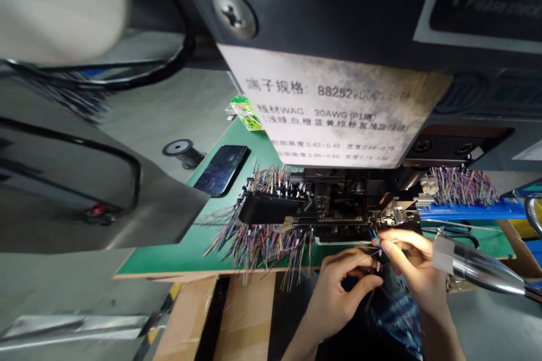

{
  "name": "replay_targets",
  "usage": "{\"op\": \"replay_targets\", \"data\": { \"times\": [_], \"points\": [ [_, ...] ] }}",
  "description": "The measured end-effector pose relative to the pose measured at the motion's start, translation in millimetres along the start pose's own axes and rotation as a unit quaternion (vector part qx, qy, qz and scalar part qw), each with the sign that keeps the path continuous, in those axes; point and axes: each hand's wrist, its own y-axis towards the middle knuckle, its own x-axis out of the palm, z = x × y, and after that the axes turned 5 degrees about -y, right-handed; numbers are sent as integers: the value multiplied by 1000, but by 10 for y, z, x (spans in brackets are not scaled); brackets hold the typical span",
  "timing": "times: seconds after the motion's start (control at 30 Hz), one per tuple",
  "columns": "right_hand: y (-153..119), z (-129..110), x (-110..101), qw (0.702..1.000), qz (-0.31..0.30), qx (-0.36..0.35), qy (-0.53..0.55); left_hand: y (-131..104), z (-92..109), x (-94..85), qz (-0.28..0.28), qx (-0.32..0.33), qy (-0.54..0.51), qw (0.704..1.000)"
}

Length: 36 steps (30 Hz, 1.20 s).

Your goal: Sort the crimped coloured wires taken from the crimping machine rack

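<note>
A small bundle of thin coloured wires (375,238) is pinched between the thumb and fingers of my right hand (417,271), its coloured ends fanned out. My left hand (339,287) closes its thumb and fingers on the lower part of the same bundle, near a small white piece (378,265). Both hands are just in front of the metal crimping parts (387,217) of a dark machine (339,28). A thin red strand trails below the fingers. Exactly where the left fingertips touch the wires is partly hidden.
Heaps of multicoloured wires (262,248) lie on the green table (169,256) to the left, with more wires (466,186) on a blue tray behind right. A phone (222,169) and a black spool (182,152) lie farther left. A metal tube (486,271) juts in beside my right hand.
</note>
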Motion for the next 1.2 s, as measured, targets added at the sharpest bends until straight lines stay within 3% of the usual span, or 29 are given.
{"op": "replay_targets", "data": {
  "times": [0.5, 1.2],
  "points": [
    [-22, -48, -16, 998, -30, 49, 30, 10, 64, 6, -2, 37, 32, 999],
    [-35, -2, 27, 999, 6, 30, 23, 6, 51, 20, 14, 57, 65, 996]
  ]
}}
